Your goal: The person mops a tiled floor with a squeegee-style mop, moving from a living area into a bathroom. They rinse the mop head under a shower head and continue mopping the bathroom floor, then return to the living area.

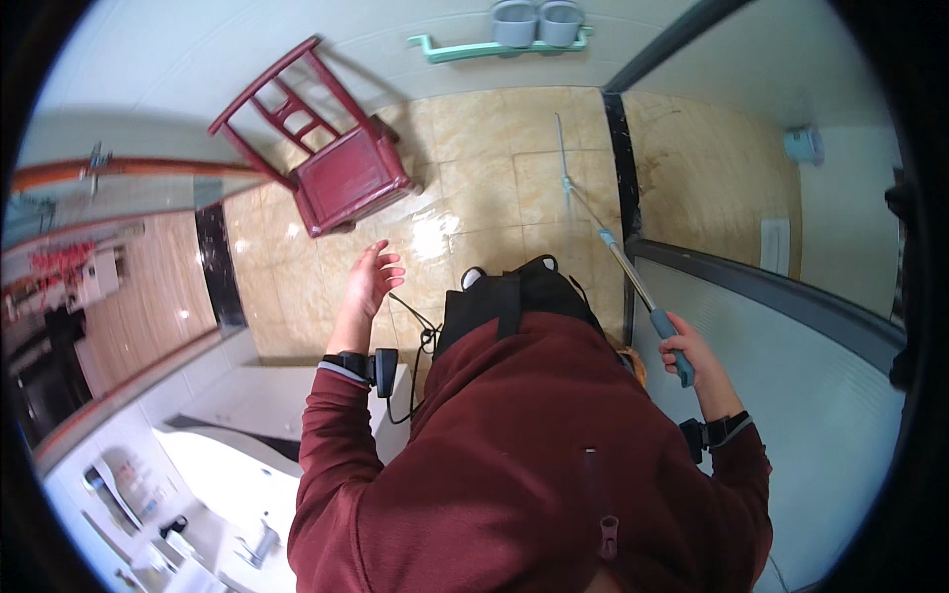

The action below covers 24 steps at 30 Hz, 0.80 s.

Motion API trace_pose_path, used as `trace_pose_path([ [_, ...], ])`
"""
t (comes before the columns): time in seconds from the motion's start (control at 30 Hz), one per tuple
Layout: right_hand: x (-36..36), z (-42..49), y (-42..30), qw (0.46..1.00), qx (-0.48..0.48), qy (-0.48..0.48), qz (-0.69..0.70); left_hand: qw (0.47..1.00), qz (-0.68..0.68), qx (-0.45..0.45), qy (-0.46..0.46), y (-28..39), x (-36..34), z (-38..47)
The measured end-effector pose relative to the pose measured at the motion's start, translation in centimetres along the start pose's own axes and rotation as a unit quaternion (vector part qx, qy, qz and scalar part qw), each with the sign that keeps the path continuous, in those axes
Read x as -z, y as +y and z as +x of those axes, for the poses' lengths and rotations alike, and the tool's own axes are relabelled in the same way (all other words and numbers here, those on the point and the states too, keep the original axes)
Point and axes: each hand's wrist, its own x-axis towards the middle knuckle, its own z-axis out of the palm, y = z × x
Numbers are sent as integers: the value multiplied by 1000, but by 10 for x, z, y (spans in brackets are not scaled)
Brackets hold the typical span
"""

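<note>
At the right, my right hand (686, 348) is closed around the blue-grey grip of a long-handled floor squeegee (634, 276). Its metal pole slants up and left to a thin blade (561, 148) on the tiled floor, left of the dark shower threshold. My left hand (374, 278) is empty with its fingers apart, below the seat of a dark red wooden chair (348, 178). Both forearms wear black strapped devices, and a black cable hangs beside the left one.
Wet-looking beige floor tiles (482, 193) reflect light. A grey-framed glass shower partition (771, 289) stands right. A green wall rack (474, 52) holds grey cups (515, 24) above. A white washbasin with a faucet (259, 545) is lower left, and an open doorway with a dark threshold (220, 267) lies left.
</note>
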Motion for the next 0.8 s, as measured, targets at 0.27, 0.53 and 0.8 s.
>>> trace_pose_path([
  [0.27, -90, 16, -16, 978, -107, -133, 116, 993, -67, -13, 99, -27, 103, -48],
  [0.53, -160, -18, -29, 901, -286, -244, 217, 991, 25, 85, -98, -47, 69, -26],
  [0.8, -195, -4, -60, 899, -363, -244, 28, 948, 161, 167, -216, -96, 16, -11],
])
